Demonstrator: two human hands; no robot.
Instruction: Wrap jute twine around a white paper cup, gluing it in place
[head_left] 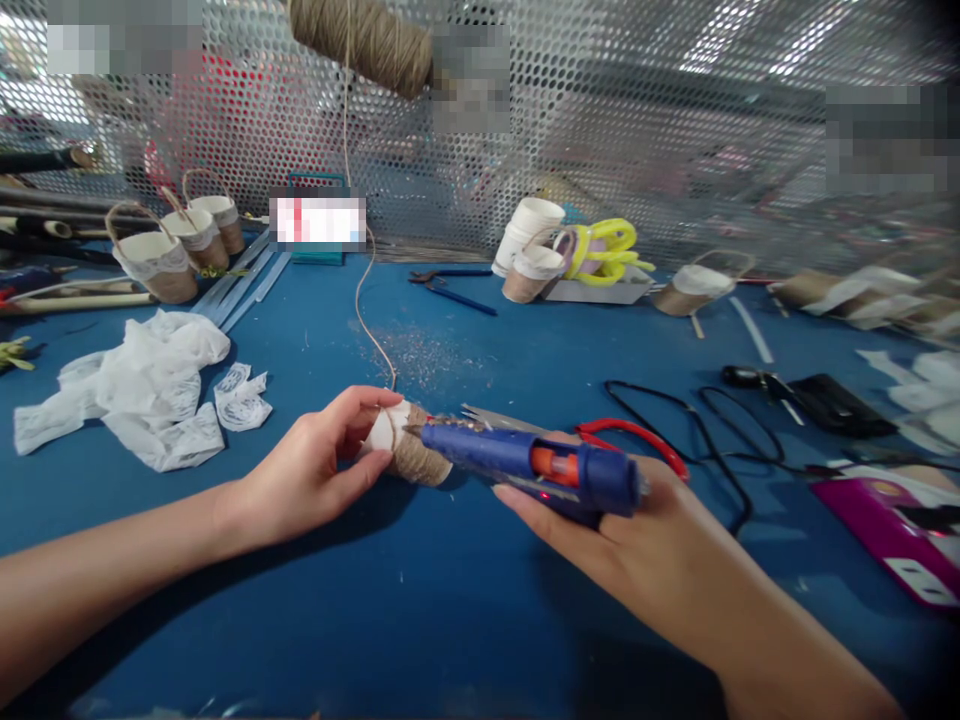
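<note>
My left hand grips a small paper cup that lies on its side, white near the rim and covered in brown material below. A strand of twine runs down to this cup from a spool hanging above. My right hand is wrapped round a blue glue gun, and its nozzle tip meets or nearly meets the cup's side. Behind the glue gun are red-handled scissors, partly hidden; whether they lie on the table cannot be told.
White lace lies at left, below several finished cups with handles. Pliers, stacked white cups and a yellow coil are at the back. A black cable loops at right, near a purple box.
</note>
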